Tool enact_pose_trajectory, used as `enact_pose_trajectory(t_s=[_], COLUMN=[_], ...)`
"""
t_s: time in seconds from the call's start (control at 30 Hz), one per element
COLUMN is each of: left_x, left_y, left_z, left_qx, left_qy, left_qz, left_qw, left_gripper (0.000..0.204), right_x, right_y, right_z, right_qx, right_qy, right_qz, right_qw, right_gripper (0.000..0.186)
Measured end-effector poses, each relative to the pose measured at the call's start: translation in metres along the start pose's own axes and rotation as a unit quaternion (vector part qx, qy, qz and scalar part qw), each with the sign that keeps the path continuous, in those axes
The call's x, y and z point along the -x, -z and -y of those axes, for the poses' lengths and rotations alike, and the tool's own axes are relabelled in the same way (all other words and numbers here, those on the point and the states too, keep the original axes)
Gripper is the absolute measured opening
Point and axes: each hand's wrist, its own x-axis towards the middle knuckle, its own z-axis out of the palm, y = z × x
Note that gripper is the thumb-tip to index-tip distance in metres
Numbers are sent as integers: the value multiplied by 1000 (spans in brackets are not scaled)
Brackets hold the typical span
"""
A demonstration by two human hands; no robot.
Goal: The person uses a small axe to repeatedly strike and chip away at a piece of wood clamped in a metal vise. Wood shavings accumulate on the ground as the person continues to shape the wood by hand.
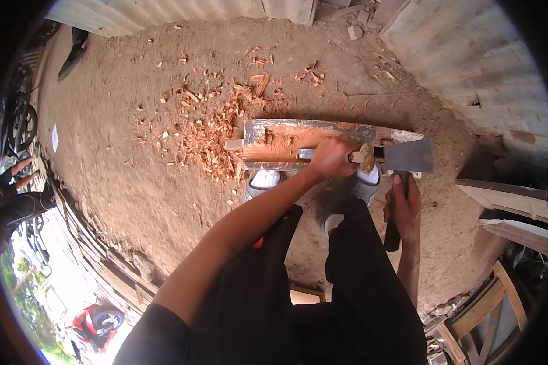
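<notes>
A long wooden piece [274, 149] lies crosswise before my feet, with bare reddish wood inside and worn dark paint along its edges. My left hand [332, 159] is closed round a chisel [305, 154], its flat metal blade pointing left over the wood. The chisel's frayed butt end [366, 157] sticks out right of the fist. My right hand [406, 204] grips the dark handle of a hatchet [410, 156]. The hatchet's broad metal head is beside the chisel's butt, over the right end of the wood; whether they touch I cannot tell.
Wood chips [210, 131] litter the dirt ground left of and beyond the wooden piece. My shoes [263, 181] stand against its near edge. Corrugated sheets [475, 61] border the far side and right. Wooden frames [490, 310] lean at the lower right. Another person [21, 204] is at the left edge.
</notes>
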Motion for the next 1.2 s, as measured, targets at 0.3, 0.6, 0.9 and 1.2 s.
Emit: enact_pose_trajectory(t_s=[0.3, 0.6, 0.9, 1.2], left_x=[3, 2, 13, 13], left_y=[1, 15, 11, 11], left_z=[3, 1, 11, -7], left_qx=[-5, 11, -33, -2], left_qy=[-7, 25, 24, -58], left_qz=[-32, -18, 15, 84], left_qw=[999, 999, 999, 995], left_gripper=[28, 28, 31, 26], right_x=[3, 2, -5, 9], right_y=[2, -9, -18, 8], right_z=[0, 1, 2, 6], right_qx=[12, 35, 116, -15], right_qy=[-13, -1, 43, -32], right_qz=[14, 28, 59, -3], right_qw=[1000, 999, 991, 999], right_gripper=[30, 28, 27, 28])
